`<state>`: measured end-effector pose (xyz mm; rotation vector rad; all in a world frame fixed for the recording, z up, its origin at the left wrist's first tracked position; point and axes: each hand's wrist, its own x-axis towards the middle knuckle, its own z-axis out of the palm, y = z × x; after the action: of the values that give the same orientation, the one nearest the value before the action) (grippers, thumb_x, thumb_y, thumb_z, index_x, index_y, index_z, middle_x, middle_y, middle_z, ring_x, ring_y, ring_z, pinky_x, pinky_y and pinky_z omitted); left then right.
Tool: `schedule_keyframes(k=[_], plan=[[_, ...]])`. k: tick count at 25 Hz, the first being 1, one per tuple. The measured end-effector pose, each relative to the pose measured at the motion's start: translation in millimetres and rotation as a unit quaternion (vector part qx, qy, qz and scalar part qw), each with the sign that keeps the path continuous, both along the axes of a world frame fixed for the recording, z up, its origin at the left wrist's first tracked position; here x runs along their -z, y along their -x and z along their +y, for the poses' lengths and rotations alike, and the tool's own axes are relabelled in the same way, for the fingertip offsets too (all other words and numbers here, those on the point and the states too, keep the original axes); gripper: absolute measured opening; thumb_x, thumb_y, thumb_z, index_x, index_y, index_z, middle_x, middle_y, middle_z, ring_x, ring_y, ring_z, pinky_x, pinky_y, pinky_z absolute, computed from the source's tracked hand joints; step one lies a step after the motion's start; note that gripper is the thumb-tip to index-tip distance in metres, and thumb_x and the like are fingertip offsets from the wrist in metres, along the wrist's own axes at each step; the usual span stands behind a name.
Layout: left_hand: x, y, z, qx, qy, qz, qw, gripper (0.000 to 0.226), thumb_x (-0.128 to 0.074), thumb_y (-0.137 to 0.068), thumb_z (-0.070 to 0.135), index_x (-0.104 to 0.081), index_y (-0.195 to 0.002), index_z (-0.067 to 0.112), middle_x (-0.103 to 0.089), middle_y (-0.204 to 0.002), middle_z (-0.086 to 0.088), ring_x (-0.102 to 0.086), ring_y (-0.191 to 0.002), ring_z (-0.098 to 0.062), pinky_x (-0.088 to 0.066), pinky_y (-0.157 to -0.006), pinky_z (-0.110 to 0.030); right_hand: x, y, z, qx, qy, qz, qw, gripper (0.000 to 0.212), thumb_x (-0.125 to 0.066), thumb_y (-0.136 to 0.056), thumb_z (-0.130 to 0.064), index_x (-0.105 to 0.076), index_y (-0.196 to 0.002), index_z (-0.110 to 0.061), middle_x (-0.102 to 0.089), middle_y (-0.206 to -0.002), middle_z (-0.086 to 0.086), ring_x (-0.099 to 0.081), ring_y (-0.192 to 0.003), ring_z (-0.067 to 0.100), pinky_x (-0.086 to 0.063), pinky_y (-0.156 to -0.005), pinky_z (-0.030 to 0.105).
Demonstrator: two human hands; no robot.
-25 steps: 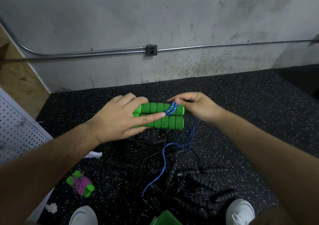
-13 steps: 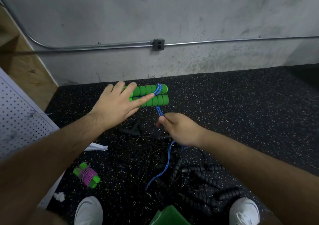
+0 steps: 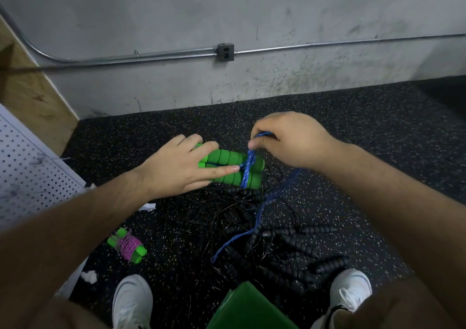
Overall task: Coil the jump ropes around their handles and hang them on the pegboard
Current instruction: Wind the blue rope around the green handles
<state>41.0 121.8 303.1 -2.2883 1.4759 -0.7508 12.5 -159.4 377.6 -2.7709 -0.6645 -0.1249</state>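
Observation:
Two green foam handles point(image 3: 228, 158) lie side by side, held above the floor by my left hand point(image 3: 176, 167), whose fingers wrap their left end while the thumb presses the wraps. A blue rope point(image 3: 248, 168) circles the handles near their right end. My right hand point(image 3: 287, 140) pinches the blue rope just above the handles; the loose tail point(image 3: 257, 222) trails down to the floor. A white pegboard point(image 3: 27, 174) leans at the left.
On the black speckled floor lies a tangle of black jump ropes with black ribbed handles point(image 3: 290, 248). A coiled pink rope on green handles point(image 3: 127, 245) rests at lower left. My white shoes point(image 3: 132, 301) and a green bin's edge point(image 3: 249, 308) are at the bottom.
My right hand rose from below the handles to above their right end, carrying the blue rope over them for another wrap. The left hand kept its hold.

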Motion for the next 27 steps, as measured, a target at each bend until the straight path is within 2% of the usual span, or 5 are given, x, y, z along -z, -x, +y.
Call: schedule_keyframes(k=[5, 9, 13, 18, 27], plan=[[-14.3, 14.3, -12.0, 0.044, 0.045, 0.013, 0.998, 0.058, -0.047, -0.103, 0.048, -0.025, -0.156, 0.045, -0.052, -0.128, -0.014, -0.054, -0.097, -0.032, -0.047, -0.07, -0.042, 20.7, -17.2, -18.5, 0.001, -0.21, 0.105, 0.972, 0.005, -0.072, -0.09, -0.032, -0.076, -0.091, -0.028, -0.074, -0.092, -0.011, -0.068, -0.09, 0.008, -0.054, -0.087, 0.033], [-21.8, 16.4, -16.1, -0.002, 0.092, -0.022, 0.996, 0.051, -0.043, -0.105, 0.048, -0.03, -0.154, 0.044, -0.057, -0.126, -0.017, -0.055, -0.097, -0.036, -0.048, -0.072, -0.043, 47.4, -11.5, -4.3, 0.019, -0.407, 0.236, 0.882, 0.023, -0.061, -0.097, -0.006, -0.075, -0.097, -0.024, -0.076, -0.094, 0.003, -0.07, -0.081, 0.019, -0.058, -0.079, 0.041], [-21.7, 2.8, -6.4, -0.114, 0.095, -0.054, 0.987, 0.06, -0.043, -0.102, 0.048, -0.021, -0.157, 0.044, -0.05, -0.13, -0.017, -0.054, -0.099, -0.038, -0.046, -0.074, -0.046, 68.3, 11.5, 19.2, 0.016, -0.269, 0.255, 0.929, 0.023, -0.045, -0.107, -0.026, -0.067, -0.115, -0.025, -0.064, -0.077, -0.016, -0.051, -0.057, -0.007, -0.04, -0.057, 0.011], [-9.3, -9.6, 3.0, -0.164, 0.058, -0.054, 0.983, 0.072, -0.057, -0.094, 0.046, -0.019, -0.156, 0.043, -0.051, -0.131, -0.019, -0.053, -0.097, -0.039, -0.044, -0.072, -0.045, 64.4, 25.0, 47.1, 0.008, -0.149, 0.228, 0.962, 0.037, -0.039, -0.108, -0.033, -0.065, -0.107, -0.006, -0.053, -0.071, -0.005, -0.048, -0.059, 0.009, -0.04, -0.059, 0.03], [5.3, -5.6, 0.6, -0.094, 0.007, -0.031, 0.995, 0.065, -0.057, -0.097, 0.047, -0.028, -0.155, 0.041, -0.054, -0.128, -0.014, -0.052, -0.094, -0.034, -0.041, -0.07, -0.042, -10.1, 20.0, 18.6, -0.02, -0.002, 0.068, 0.998, 0.026, -0.052, -0.102, -0.04, -0.066, -0.093, -0.02, -0.061, -0.077, -0.009, -0.054, -0.067, 0.006, -0.039, -0.056, 0.024]])
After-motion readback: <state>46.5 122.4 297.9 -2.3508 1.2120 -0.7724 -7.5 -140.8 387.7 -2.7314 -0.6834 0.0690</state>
